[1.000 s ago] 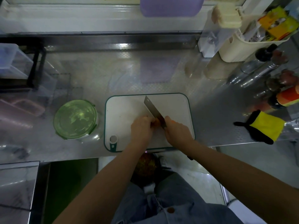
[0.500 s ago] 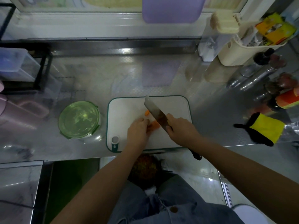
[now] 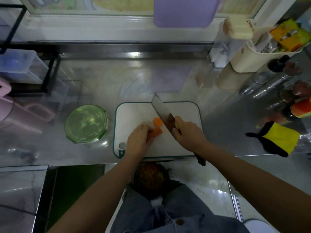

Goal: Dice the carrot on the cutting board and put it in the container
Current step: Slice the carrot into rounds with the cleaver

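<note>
On the white cutting board (image 3: 185,113) with a green rim lies an orange carrot (image 3: 155,132), its left end under my left hand (image 3: 138,142), whose curled fingers hold it down. A cut round carrot slice (image 3: 157,121) lies just beyond it. My right hand (image 3: 188,133) grips the handle of a cleaver (image 3: 162,111), whose blade is raised and tilted to the right of the carrot. The round container (image 3: 86,123) with a green lid stands left of the board, lid on.
Bottles (image 3: 272,81), a cream basket (image 3: 255,56) and a yellow-black glove (image 3: 279,138) crowd the right of the steel counter. A black rack (image 3: 50,73) and pink jug (image 3: 10,111) stand at the left. A bin (image 3: 149,179) sits below the counter edge.
The cleaver has lifted off the carrot and swung to the right. A cut slice now lies apart from the carrot. My left hand has slid a little left along the carrot.
</note>
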